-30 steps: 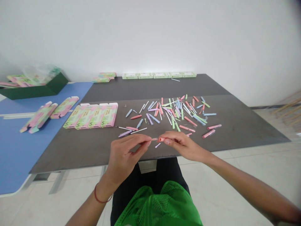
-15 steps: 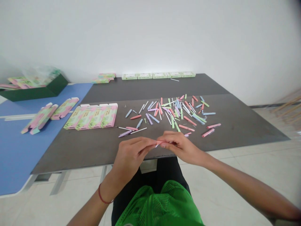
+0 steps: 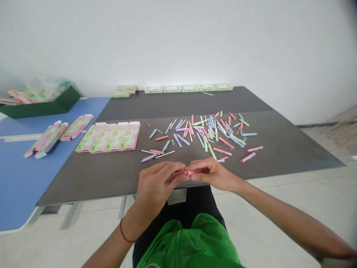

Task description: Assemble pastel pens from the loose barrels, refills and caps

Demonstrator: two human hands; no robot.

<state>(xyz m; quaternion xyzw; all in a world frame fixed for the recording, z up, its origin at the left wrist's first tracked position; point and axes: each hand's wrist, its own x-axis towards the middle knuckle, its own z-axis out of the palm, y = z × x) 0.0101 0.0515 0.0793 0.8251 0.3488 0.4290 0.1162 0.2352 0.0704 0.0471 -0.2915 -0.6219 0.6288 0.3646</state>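
Note:
Close to the table's front edge, my right hand [image 3: 208,172] is closed on a pink pen barrel [image 3: 189,172], its round end facing left. My left hand [image 3: 157,184] meets it there, thumb and fingertips closed around that end; anything else inside the left fingers is too small to make out. Just beyond my hands lies a loose spread of pen parts in pink, blue, green and purple, with thin white refills [image 3: 165,154] among them. Nearest the left hand are a purple pen barrel [image 3: 149,158] and a pink one [image 3: 157,152].
Several pink-and-green cartons [image 3: 129,137] lie in a row on the dark table [image 3: 92,178], left of the pens. More boxes [image 3: 173,89] line the wall. On the blue table [image 3: 16,178] are open cartons [image 3: 76,127] and a dark green bin [image 3: 36,110] of packaging.
The pink barrel has turned, so its round end now shows between my hands. My left fingers have shifted slightly around it. The parts on the table lie as before.

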